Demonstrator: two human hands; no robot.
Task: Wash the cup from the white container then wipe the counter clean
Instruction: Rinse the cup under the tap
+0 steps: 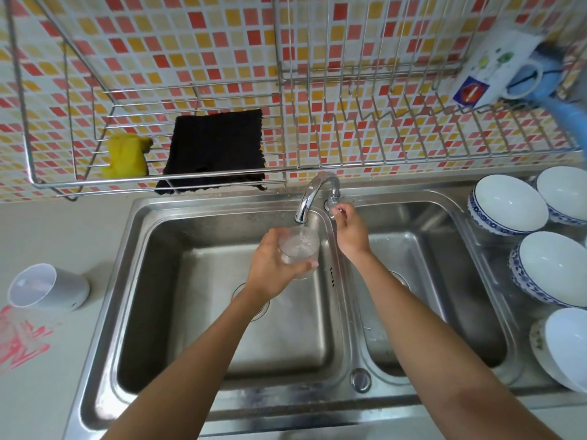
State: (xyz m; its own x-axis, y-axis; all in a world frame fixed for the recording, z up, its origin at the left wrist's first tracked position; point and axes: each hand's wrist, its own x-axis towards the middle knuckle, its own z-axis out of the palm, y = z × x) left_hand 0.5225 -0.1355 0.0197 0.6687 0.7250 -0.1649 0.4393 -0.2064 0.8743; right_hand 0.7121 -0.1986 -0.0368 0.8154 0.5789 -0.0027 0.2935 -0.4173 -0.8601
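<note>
Head view: left hand (270, 265) grips clear cup (298, 250) under faucet (313, 195) spout, water running into it, over left sink (178, 217) basin. Right hand (349, 230) fingers pinch faucet handle (332, 203). White container (47, 287) on counter (54, 223), left.

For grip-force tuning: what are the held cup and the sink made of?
Cup: clear, glass or hard plastic, cannot tell which; the running water shows through its wall. Sink: likely stainless steel, brushed; grey metallic sheen with soft reflections.

Two hands (273, 265) (349, 233), one cup (300, 249), one tap (314, 192), one white container (50, 287), two basins (190, 312) (476, 328), two cloths (127, 157) (216, 147), at least four bowls (508, 204) (563, 192) (556, 268) (571, 344).
</note>
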